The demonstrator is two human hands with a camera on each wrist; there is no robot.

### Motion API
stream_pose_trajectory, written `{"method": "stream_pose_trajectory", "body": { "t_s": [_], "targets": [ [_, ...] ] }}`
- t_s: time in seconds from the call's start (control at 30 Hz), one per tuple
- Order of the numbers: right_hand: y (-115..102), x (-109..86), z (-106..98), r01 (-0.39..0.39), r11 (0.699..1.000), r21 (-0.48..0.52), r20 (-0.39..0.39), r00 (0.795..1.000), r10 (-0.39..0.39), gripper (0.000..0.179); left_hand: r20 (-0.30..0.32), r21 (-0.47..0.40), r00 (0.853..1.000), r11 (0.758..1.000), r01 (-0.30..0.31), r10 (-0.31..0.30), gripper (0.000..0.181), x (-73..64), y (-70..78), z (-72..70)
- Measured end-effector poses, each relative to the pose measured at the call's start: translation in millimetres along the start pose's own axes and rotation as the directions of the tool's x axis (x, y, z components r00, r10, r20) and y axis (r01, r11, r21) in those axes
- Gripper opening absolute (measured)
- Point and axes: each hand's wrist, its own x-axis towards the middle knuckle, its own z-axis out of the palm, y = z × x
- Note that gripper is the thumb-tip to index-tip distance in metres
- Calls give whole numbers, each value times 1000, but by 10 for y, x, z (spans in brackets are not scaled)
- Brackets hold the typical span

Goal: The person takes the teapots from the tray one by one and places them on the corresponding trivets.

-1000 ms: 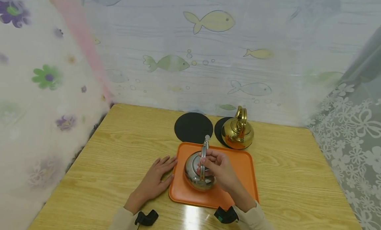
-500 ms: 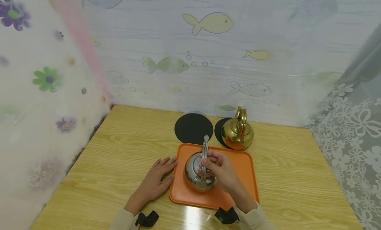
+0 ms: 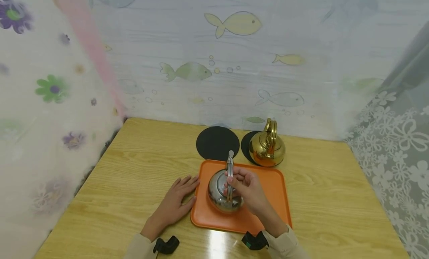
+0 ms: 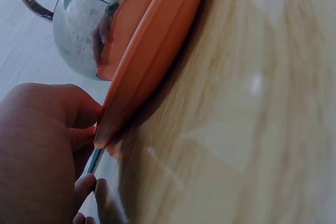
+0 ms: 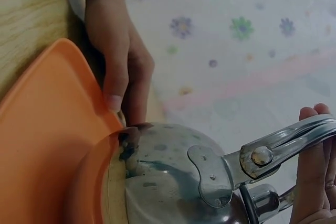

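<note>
A shiny silver kettle (image 3: 215, 193) sits on the left half of an orange tray (image 3: 273, 193), its loop handle upright. My right hand (image 3: 250, 193) grips that handle from the right, thumb on the near side; the right wrist view has fingers (image 5: 314, 177) behind the metal loop. Along the tray's left edge rests my left hand (image 3: 174, 203), fingers extended, with thumb and fingertips at the rim. From the left wrist, the left hand (image 4: 39, 140) touches the tray's corner, and the kettle's polished side (image 4: 79, 30) shows beyond it.
Behind the tray lie two black round mats (image 3: 218, 143). A gold kettle (image 3: 268, 151) stands at the back right, partly over the right-hand mat (image 3: 247, 147). Fish-printed curtain (image 3: 187, 35) hangs behind the wooden table (image 3: 134, 166); more curtains hang at both sides.
Both hands keep their places on the kettle handle and the tray edge. Only the head view shifts very slightly.
</note>
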Motion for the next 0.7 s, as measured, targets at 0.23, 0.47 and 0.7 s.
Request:
{"method": "stream_pose_trajectory", "body": {
  "t_s": [0.23, 0.47, 0.7],
  "targets": [
    [30, 41, 17, 15, 1000, 3, -32, 999, -14, 39, 1, -7, 1000, 1000, 3, -3, 52, -2, 32, -27],
    [72, 37, 40, 48, 999, -16, -79, 996, -49, 36, -2, -4, 1000, 1000, 9, -9, 52, -16, 13, -10],
    [63, 62, 59, 90, 995, -30, -84, 992, -93, 37, -10, 7, 1000, 1000, 1, -1, 52, 1, 21, -10]
  ]
}}
